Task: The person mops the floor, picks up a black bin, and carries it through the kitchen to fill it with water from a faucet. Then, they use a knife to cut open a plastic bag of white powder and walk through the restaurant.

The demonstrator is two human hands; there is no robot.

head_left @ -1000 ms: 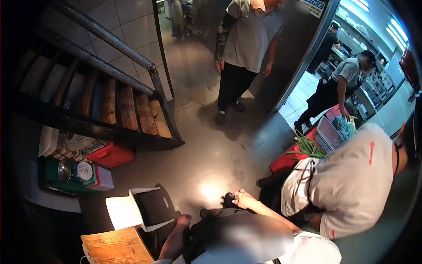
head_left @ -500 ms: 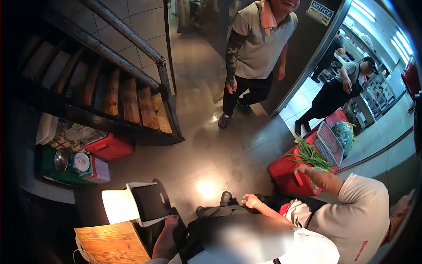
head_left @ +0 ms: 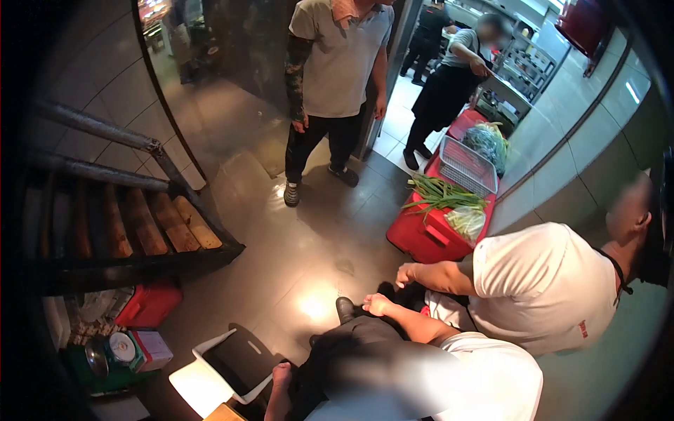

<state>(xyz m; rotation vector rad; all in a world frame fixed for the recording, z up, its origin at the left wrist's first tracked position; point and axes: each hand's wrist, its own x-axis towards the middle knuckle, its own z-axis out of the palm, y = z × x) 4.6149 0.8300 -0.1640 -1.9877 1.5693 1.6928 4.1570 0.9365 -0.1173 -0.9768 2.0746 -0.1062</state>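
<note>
At the bottom, my left hand [head_left: 281, 375] hangs with its fingers curled in, right beside the rim of a white chair [head_left: 201, 388] with a dark seat. In front of my dark-clothed legs is my right hand [head_left: 377, 304], its fingers folded and nothing showing in them. Close to its right, the hand of a co-worker [head_left: 540, 288] in a light shirt reaches forward. A black shoe [head_left: 345, 309] shows on the tiled floor just beyond my right hand.
Red coolers [head_left: 428, 235] along the right wall carry green stalks [head_left: 442, 193], a grey basket [head_left: 467, 165] and bagged greens. One person [head_left: 337, 77] stands ahead; another person [head_left: 449, 84] is beyond the doorway. Wooden stairs [head_left: 147, 223] and a dial scale [head_left: 121, 347] are left.
The view has swung right, shifting the stairs and coolers leftward. The co-worker's hand has drawn back from the cooler. The person ahead has stepped, and my right-hand fingers have curled in.
</note>
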